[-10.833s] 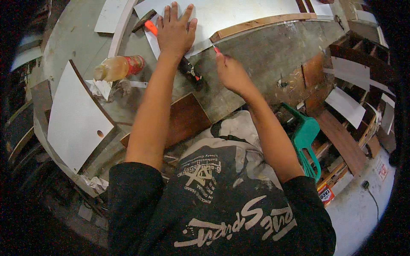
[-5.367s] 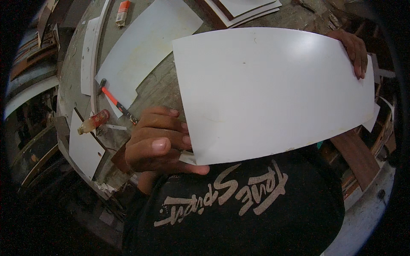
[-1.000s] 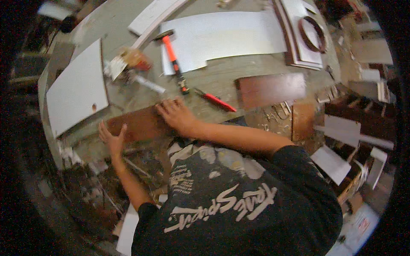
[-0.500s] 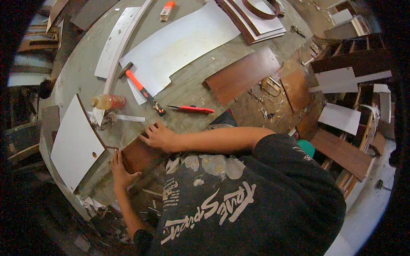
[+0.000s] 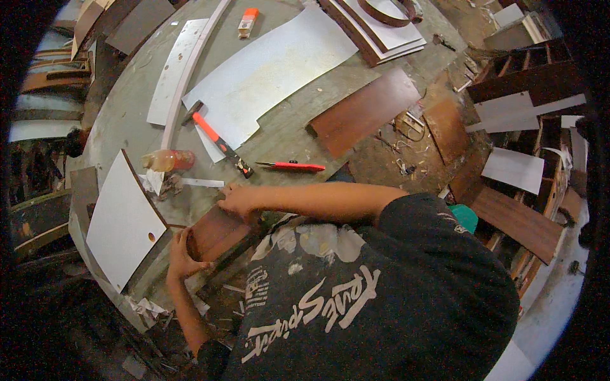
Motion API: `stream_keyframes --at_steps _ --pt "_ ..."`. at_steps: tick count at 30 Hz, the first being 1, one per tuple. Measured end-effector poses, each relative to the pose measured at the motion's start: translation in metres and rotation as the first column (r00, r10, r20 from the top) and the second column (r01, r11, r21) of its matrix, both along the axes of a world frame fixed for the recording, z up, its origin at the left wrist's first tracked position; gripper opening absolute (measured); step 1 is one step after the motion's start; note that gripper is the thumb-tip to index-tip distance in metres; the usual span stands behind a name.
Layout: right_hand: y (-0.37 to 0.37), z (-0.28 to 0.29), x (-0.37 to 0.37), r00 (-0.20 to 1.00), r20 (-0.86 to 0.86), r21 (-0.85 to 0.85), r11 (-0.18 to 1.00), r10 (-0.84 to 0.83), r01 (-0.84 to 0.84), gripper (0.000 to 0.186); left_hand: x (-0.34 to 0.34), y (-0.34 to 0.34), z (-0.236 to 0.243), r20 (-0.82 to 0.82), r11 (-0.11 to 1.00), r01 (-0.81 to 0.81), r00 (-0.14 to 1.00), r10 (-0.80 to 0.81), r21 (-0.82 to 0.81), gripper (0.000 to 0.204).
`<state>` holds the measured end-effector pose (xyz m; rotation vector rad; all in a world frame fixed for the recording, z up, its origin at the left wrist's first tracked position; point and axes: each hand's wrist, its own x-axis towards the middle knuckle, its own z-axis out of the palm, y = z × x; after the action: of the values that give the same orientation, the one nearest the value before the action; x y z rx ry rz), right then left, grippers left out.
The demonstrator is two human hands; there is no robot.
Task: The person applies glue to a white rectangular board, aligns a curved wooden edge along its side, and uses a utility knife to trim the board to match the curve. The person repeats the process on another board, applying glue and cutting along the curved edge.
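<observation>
A small dark brown board [image 5: 219,235] is held at the near edge of the worktable, low in front of my body. My left hand [image 5: 184,257] grips its left end, thumb at the near edge and fingers curled over the far side. My right hand [image 5: 238,202] is closed on the board's far right part, and its fingertips are partly hidden. Beyond them lie a hammer [image 5: 216,138] with an orange and black handle and a red utility knife [image 5: 292,166] with its blade pointing left. A bottle of amber liquid [image 5: 168,160] with a reddish part lies to the left.
A white panel with a hole [image 5: 124,222] lies left of my hands. Further off are a large white sheet [image 5: 273,70], a wide paintbrush [image 5: 248,23], a long pale strip [image 5: 184,82] and a brown panel [image 5: 365,113]. Stacked boards [image 5: 381,32] stand at the far right.
The brown board has tilted up and shows more of its face. My left fingers, spread flat before, are now curled round its end. The whole view has shifted slightly.
</observation>
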<state>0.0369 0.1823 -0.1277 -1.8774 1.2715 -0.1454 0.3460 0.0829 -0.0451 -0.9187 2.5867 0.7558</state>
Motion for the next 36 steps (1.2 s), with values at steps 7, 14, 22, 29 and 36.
stream_keyframes --at_steps 7,14,22,29,36 --pt "0.03 0.033 -0.031 0.933 0.319 -0.021 0.983 -0.164 0.18 0.107 -0.003 -0.003 0.034 -0.076 0.975 -0.124 0.987 0.14 0.185 0.131" --pt "0.053 0.068 -0.026 0.563 0.492 0.053 0.668 -0.664 0.742 0.096 -0.032 0.009 0.097 -0.047 0.99 -0.087 0.995 0.092 0.11 0.133" --pt "0.074 0.139 -0.155 0.247 0.625 0.185 0.448 -0.741 0.875 0.081 -0.15 0.05 0.127 -0.423 0.838 -0.19 0.904 -0.054 -0.511 0.126" --pt "0.059 0.161 -0.245 -0.238 0.54 0.083 -0.23 -0.808 0.97 0.066 -0.291 0.056 0.079 -0.535 0.672 -0.232 0.796 -0.284 -0.703 0.115" --pt "0.053 0.192 -0.309 -0.056 0.896 -0.156 -0.428 -0.442 0.89 0.052 -0.366 0.036 0.074 -0.565 0.389 -0.415 0.676 -0.473 -0.822 0.098"
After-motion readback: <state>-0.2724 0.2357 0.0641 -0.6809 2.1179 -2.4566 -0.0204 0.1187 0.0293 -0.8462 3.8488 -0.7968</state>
